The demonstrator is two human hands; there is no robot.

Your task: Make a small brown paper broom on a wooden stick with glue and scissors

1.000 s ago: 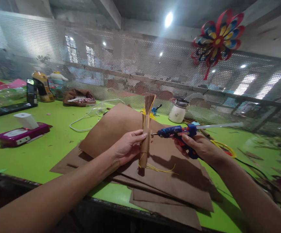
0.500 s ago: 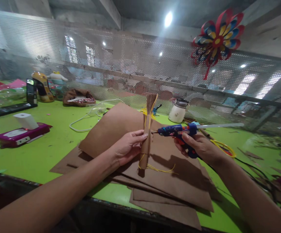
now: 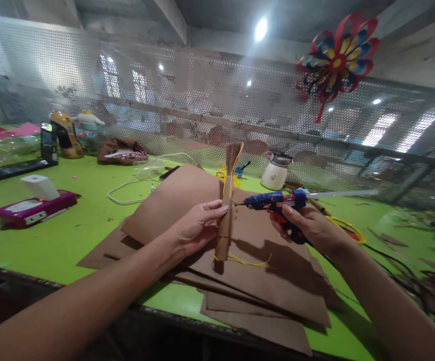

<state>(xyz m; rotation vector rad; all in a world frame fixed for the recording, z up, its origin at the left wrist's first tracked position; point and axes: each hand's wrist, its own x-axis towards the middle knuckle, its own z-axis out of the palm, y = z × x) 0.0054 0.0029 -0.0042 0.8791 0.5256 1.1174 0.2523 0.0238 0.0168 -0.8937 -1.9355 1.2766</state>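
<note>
From my remote station, I read the head view as follows. The left hand [image 3: 199, 223] grips the brown paper roll [image 3: 223, 220] between thumb and fingers; the roll stands near upright, fringed end [image 3: 234, 158] up, above the stack of brown sheets [image 3: 277, 288] on the green table [image 3: 89, 215]. The right hand [image 3: 307, 223] is closed around the handle of the blue glue gun [image 3: 273, 201]; I cannot tell whether the trigger is depressed. Compared with one second ago, the fringed end sits slightly higher and farther right, while the nozzle [image 3: 241, 203] points at the same side of the roll. The curved brown sheet [image 3: 176, 200] behind has shifted slightly. I judge this to be a minor realignment of the roll to the nozzle, with gluing at the same section. The tip is just beside the roll's right edge; contact cannot be confirmed.
</note>
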